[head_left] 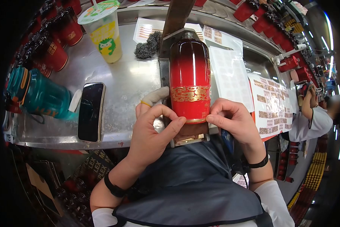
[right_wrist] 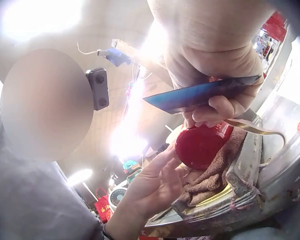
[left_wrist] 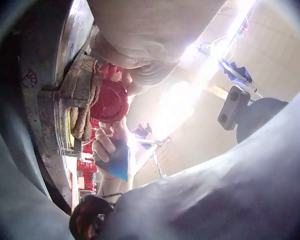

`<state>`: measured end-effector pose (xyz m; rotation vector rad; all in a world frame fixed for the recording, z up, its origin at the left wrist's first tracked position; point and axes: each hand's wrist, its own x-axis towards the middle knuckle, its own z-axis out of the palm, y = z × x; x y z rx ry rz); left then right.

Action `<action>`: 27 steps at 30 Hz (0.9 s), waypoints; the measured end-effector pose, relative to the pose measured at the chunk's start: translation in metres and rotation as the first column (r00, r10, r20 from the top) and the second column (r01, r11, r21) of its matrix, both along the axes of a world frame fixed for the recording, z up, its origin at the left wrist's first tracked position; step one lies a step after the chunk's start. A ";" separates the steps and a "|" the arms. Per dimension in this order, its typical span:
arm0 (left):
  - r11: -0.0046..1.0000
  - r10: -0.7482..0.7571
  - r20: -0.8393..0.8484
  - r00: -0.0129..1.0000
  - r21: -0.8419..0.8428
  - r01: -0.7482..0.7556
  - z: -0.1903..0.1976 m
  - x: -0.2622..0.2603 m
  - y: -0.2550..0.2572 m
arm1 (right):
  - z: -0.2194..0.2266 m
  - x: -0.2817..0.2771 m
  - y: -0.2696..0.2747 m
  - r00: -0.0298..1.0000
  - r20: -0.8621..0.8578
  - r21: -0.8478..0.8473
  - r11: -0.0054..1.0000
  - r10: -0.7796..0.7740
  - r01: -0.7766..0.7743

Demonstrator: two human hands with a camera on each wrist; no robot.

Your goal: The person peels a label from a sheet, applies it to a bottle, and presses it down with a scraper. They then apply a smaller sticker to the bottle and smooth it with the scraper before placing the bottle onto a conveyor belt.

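A red bottle with a dark neck end and gold pattern lies on a stand, its base towards the person. A thin gold strip runs across its base edge. At the strip's left end my left hand pinches with thumb and index finger; a finger with a pale cover rests beside the bottle. My right hand pinches at the right end. In the right wrist view its curled fingers also hold a flat blue-black blade, and a loose length of gold strip hangs beyond them.
Left on the metal table are a phone, a teal bottle and a drink cup. A dark scouring pad lies behind. Sticker sheets lie right. A brown cloth is under the bottle. Another person is far right.
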<state>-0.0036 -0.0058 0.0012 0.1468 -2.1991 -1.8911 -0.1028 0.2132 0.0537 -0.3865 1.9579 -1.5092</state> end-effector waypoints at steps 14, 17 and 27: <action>0.989 0.031 0.158 0.987 0.135 -0.052 -0.009 0.006 -0.008 | 0.001 -0.001 0.000 1.000 0.000 0.029 1.000 -0.003 0.003; 0.979 0.046 0.127 0.991 0.192 -0.070 -0.005 0.007 -0.007 | 0.001 -0.001 -0.001 1.000 0.003 0.030 1.000 -0.005 0.005; 0.997 0.041 -0.020 0.999 -0.070 -0.043 -0.009 0.007 -0.004 | 0.004 -0.001 -0.002 1.000 0.006 0.043 0.999 0.009 -0.009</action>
